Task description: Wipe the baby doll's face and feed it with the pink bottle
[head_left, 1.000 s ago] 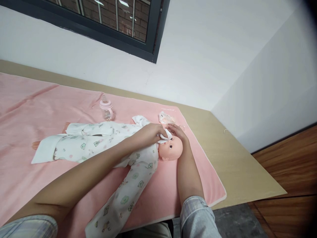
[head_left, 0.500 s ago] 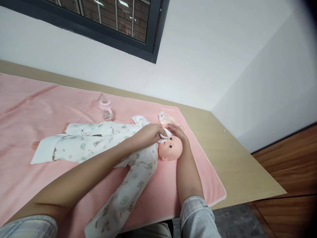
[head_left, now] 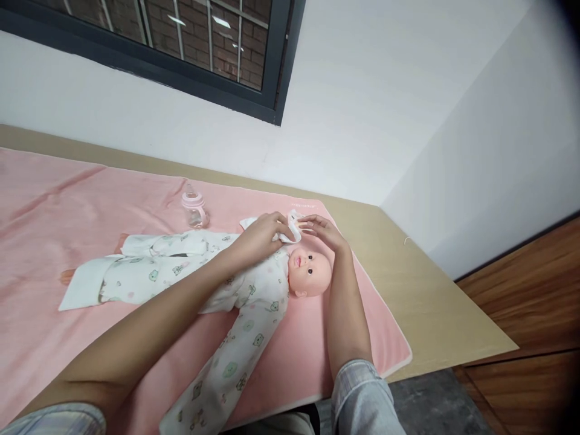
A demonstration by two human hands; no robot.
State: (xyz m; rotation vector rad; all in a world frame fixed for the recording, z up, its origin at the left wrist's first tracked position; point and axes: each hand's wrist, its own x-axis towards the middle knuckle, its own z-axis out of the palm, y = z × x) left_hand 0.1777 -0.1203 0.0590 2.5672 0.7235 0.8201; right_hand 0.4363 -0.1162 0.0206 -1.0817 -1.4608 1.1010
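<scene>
Doll (head_left: 254, 284) lies flat on its back on a soft pink blanket (head_left: 54, 205), its smooth plastic head to the right, dressed in a white printed cotton suit. Just beyond the head, the left hand (head_left: 258, 235) pinches a small crumpled white cloth (head_left: 289, 232). The right hand (head_left: 324, 232) hovers beside it, fingers loosely curved, fingertips touching the cloth's edge. A clear, pink-capped bottle (head_left: 194, 208) stands farther left.

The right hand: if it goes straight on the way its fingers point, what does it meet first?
Most likely the white cloth held in the left hand. The right hand points left toward it above the doll, fingertips almost touching; depth is unclear.
</scene>
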